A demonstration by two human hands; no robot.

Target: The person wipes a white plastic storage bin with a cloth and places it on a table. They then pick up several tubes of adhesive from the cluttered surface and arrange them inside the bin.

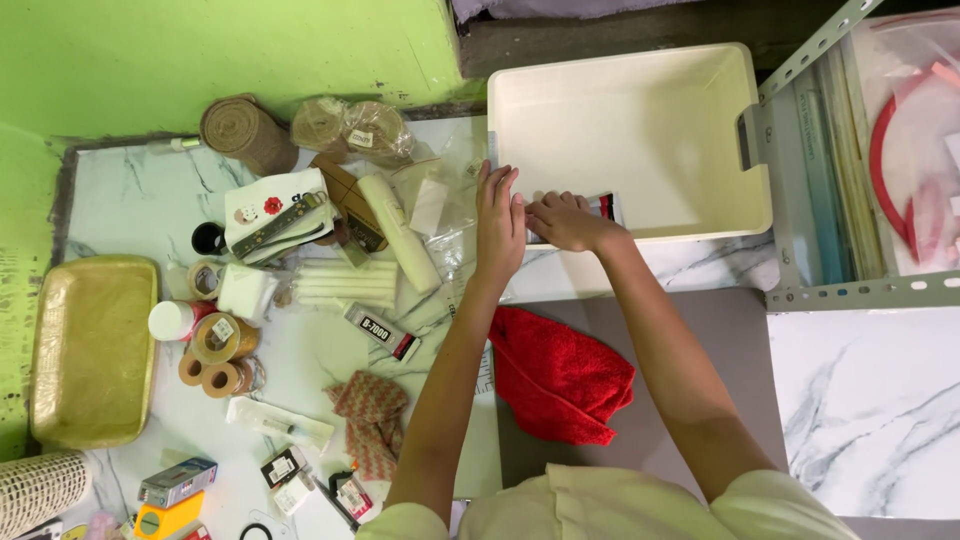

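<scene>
At the 9 o'clock edge of the desk, a gold tray is laid flat, with tape rolls just beside it at its 3 o'clock side. Burlap rolls are placed at 11 o'clock, and white sticks and a glue tube lie nearer the centre. The left hand is held flat, fingers extended, against the front wall of the cream bin at 12 o'clock; no grip is closed on anything. The right hand is curled, touching the left, its grip pinched on a small dark packet at the bin's front edge; how firmly cannot be told. A red cloth is spread at 6 o'clock. The step in hand is judged to be the handling of the packet at the bin's wall; a steady bin is called for in the next move.
</scene>
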